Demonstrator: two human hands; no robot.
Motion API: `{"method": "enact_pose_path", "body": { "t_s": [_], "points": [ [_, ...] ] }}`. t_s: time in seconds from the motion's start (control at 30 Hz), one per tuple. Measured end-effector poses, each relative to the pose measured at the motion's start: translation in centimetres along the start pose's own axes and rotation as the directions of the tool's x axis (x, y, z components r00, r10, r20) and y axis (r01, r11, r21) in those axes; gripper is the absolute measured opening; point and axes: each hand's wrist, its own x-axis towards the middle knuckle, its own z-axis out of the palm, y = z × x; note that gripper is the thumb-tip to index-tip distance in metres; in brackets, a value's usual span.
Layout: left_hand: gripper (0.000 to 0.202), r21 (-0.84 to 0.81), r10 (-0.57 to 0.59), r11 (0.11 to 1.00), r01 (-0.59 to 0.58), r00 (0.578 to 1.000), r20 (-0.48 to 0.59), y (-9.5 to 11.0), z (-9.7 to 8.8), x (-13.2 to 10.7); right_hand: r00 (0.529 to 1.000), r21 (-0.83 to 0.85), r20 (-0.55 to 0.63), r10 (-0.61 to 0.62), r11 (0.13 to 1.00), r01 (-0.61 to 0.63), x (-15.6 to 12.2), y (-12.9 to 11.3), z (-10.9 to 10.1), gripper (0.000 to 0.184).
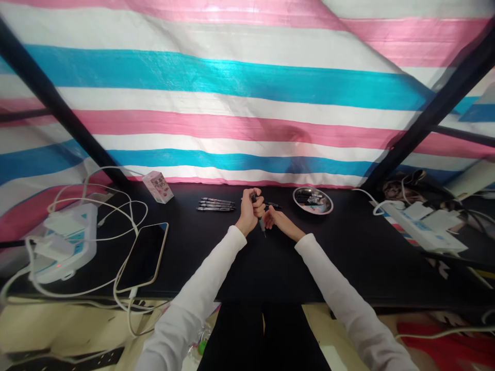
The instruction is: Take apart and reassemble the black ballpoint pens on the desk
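My left hand (251, 210) is closed in a fist around a pen (262, 225). The pen's grey lower part and thin tip stick out below the fist, slanting down toward me; a dark end shows at the top of the fist. Beside the tip is my right hand (281, 221), its fingers loosely curved and apart, with nothing visible in them. Whether its fingertips touch the pen I cannot tell. A dark pen piece (274, 205) lies on the table just behind my hands. Several clear-and-black pens (215, 204) lie in a row left of my left hand.
A round metal bowl (331, 205) with dark pen parts stands at the right. A small pink box (158, 187), a phone (144, 255) and a power strip (87, 234) with tangled white cables are at the left. Another power strip (421, 226) lies far right. Striped sheeting (232, 121) hangs behind the black table (348, 268).
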Motion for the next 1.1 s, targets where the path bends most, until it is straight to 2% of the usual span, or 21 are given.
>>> {"method": "enact_pose_path", "body": {
  "t_s": [0.17, 0.33, 0.57, 0.7, 0.87, 0.93, 1.03, 1.1],
  "points": [
    [0.025, -0.051, 0.008, 0.999, -0.010, 0.999, -0.049, 0.0, -0.9, -0.6, 1.000, -0.016, 0.008, 0.011, 1.000, -0.011, -0.2, -0.3, 0.0, 0.067],
    [0.032, -0.127, 0.046, 0.991, -0.045, 0.999, 0.002, 0.3, -2.1, -0.9, 1.000, 0.005, 0.001, 0.031, 1.000, -0.031, -0.3, -0.6, 0.0, 0.069],
    [0.024, -0.111, 0.074, 0.989, -0.095, 0.981, -0.179, 1.7, -4.8, -1.8, 0.999, 0.002, -0.006, 0.033, 0.999, -0.033, -0.1, -0.1, 0.0, 0.068],
    [0.021, -0.093, 0.041, 0.994, -0.063, 0.974, -0.222, 1.8, -4.3, -2.4, 1.000, -0.017, -0.002, 0.031, 0.999, -0.031, -0.1, 0.0, -0.1, 0.068],
    [0.021, -0.156, 0.036, 0.987, -0.047, 0.997, -0.073, 1.3, -2.4, -2.4, 1.000, -0.012, 0.002, 0.022, 1.000, -0.022, -0.2, -0.2, -0.1, 0.069],
    [0.023, -0.160, 0.052, 0.985, -0.062, 0.997, -0.065, 1.3, -2.4, -2.2, 1.000, -0.005, 0.005, 0.019, 1.000, -0.019, -0.2, -0.2, 0.0, 0.068],
    [0.021, -0.146, 0.120, 0.978, -0.149, 0.975, -0.190, 1.6, -3.5, -1.7, 1.000, -0.004, -0.001, 0.025, 1.000, -0.025, -0.1, 0.0, -0.1, 0.068],
    [0.016, -0.075, 0.172, 0.975, -0.210, 0.923, -0.345, 1.8, -5.0, -1.6, 0.999, -0.008, 0.000, 0.037, 0.999, -0.037, 0.0, 0.1, -0.1, 0.068]
  ]
}}
